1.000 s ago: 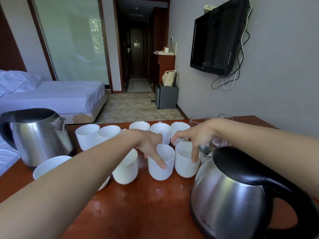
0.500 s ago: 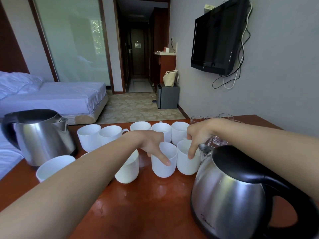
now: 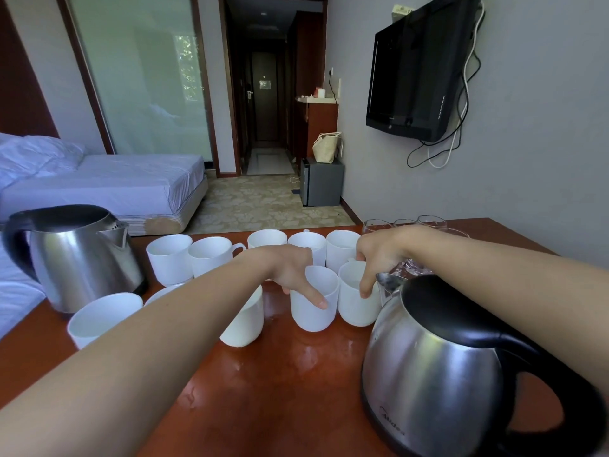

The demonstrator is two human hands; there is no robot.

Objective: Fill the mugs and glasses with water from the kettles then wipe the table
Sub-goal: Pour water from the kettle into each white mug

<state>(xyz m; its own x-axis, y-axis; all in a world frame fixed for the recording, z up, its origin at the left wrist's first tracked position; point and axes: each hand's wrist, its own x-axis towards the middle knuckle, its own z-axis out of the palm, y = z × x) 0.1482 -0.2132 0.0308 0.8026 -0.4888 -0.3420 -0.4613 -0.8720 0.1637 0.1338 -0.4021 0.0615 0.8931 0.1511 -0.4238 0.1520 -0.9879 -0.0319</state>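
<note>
Head view: both hands shifting two front mugs toward the rear row.
The left kettle (image 3: 79, 255) stood idle on the bench (image 3: 280, 390). The left hand (image 3: 290, 272) gripped the centre mug (image 3: 313, 311), fingers curled over its rim; the right hand (image 3: 375, 258) pinched the right mug (image 3: 354, 308) likewise. Both mugs sat slightly farther back than a second before, which looked like tidying, not pouring. The glasses (image 3: 431, 222) were mostly hidden, water levels unreadable, and the right kettle (image 3: 445, 374) cut off.

Glossy white ceramic mugs (image 3: 314, 305), brushed steel kettles (image 3: 428, 374), polished reddish wood table (image 3: 280, 390)
</note>
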